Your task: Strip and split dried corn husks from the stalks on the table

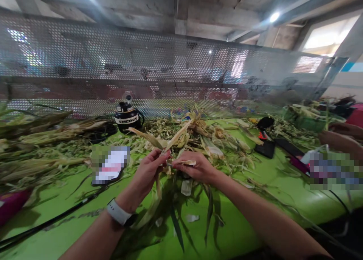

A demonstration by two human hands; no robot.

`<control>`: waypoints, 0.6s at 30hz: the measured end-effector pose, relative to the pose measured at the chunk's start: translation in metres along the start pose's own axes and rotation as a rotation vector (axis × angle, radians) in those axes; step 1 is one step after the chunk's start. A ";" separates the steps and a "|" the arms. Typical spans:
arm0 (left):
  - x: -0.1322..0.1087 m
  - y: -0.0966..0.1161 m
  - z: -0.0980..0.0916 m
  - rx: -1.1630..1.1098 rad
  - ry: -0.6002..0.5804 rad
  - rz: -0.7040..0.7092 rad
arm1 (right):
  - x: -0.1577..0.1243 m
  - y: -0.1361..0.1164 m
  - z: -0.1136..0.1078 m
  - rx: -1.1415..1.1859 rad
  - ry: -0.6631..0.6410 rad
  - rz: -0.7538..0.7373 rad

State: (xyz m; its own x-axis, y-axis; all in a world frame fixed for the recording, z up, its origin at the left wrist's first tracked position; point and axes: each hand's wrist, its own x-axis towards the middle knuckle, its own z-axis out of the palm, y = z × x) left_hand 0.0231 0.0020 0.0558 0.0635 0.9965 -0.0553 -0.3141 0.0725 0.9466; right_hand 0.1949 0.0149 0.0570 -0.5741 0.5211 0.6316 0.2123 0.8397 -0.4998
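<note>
Left hand and right hand pinch husk strips between fingertips, centre of frame; I judge strips light, dry, papery, easily torn; I'd hold thicker ends, squeezing softly.

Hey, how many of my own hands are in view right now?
2: the left hand, on the side with the watch, and the right hand beside it, both in front of the husk pile.
</note>
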 end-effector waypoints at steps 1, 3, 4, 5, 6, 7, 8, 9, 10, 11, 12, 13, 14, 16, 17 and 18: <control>-0.001 0.001 0.000 0.031 -0.019 0.007 | -0.001 0.002 0.001 -0.067 -0.007 -0.037; -0.002 0.002 0.000 0.113 -0.068 0.032 | -0.004 0.004 0.003 -0.264 -0.002 -0.113; -0.003 0.002 0.000 0.157 -0.097 0.040 | -0.005 0.005 0.004 -0.374 0.005 -0.148; -0.003 0.002 0.000 0.201 -0.129 0.045 | -0.006 0.005 0.004 -0.474 0.015 -0.181; -0.003 0.002 0.000 0.238 -0.163 0.047 | -0.006 0.005 0.004 -0.554 0.034 -0.208; -0.003 0.002 -0.001 0.270 -0.199 0.049 | -0.006 0.005 0.004 -0.609 0.050 -0.217; -0.003 0.001 -0.001 0.299 -0.230 0.059 | -0.006 0.005 0.004 -0.642 0.058 -0.199; -0.003 0.001 -0.001 0.332 -0.256 0.076 | -0.006 0.005 0.004 -0.661 0.057 -0.157; -0.003 0.000 -0.001 0.364 -0.280 0.099 | -0.005 0.005 0.004 -0.672 0.049 -0.099; -0.002 0.000 -0.001 0.395 -0.305 0.125 | -0.005 0.005 0.004 -0.677 0.033 -0.035; -0.001 -0.001 -0.002 0.422 -0.329 0.153 | -0.004 0.005 0.005 -0.677 0.014 0.024; 0.000 -0.002 -0.002 0.444 -0.348 0.182 | -0.004 0.005 0.006 -0.674 0.001 0.074; 0.000 -0.003 -0.003 0.455 -0.356 0.213 | -0.003 0.005 0.007 -0.665 0.001 0.113; 0.002 -0.005 -0.004 0.462 -0.350 0.261 | -0.003 0.004 0.009 -0.633 0.028 0.167; 0.003 -0.006 -0.004 0.462 -0.342 0.269 | -0.003 0.003 0.010 -0.614 0.042 0.187; 0.003 -0.007 -0.004 0.459 -0.335 0.264 | -0.003 0.002 0.011 -0.595 0.049 0.208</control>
State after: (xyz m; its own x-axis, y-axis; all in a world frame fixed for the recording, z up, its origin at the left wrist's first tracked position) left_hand 0.0217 0.0046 0.0480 0.3562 0.9053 0.2313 0.0743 -0.2742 0.9588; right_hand 0.1885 0.0137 0.0473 -0.4397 0.6770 0.5902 0.7273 0.6539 -0.2084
